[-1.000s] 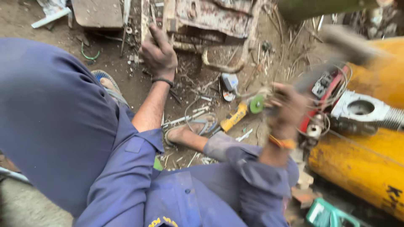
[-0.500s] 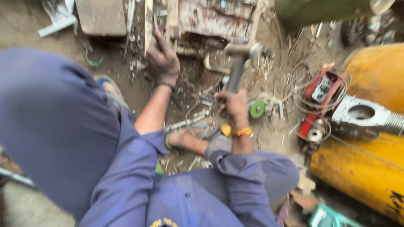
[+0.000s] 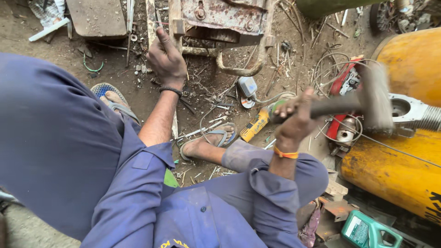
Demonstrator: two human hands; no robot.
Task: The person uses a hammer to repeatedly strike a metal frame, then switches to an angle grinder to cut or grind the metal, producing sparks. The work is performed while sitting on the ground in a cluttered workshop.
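1. Right hand (image 3: 296, 120): raised at mid-frame on the right, forearm rising almost vertically from a rolled blue sleeve, an orange band at the wrist. The fingers are wrapped fully around the dark handle of a hammer (image 3: 363, 98) — a closed grip near the handle's end.
2. Hammer: the handle runs roughly level from the fist toward the right; the head is motion-blurred and lies in front of the yellow tank (image 3: 395, 170) and its grey metal fitting (image 3: 409, 110). Whether the head touches anything cannot be told.
3. Left hand (image 3: 166, 59): arm extended forward and nearly straight, a dark band at the wrist. The fingers are curled into a closed grip around a thin upright metal rod (image 3: 149, 18), just beside the rusty metal frame (image 3: 220, 18) at the top of the view. What the rod's lower end rests on is hidden by the hand.
4. Posture: the person squats, blue trousers filling the lower left, with both sandalled feet on the dirt — the right foot (image 3: 206, 140) lies between the two arms.
5. Surroundings: a yellow angle grinder (image 3: 255, 125) lies on the ground just beside the right foot; a red machine (image 3: 344, 82) with wire coils stands against the tank; a green jug (image 3: 367, 232) sits at the lower right.
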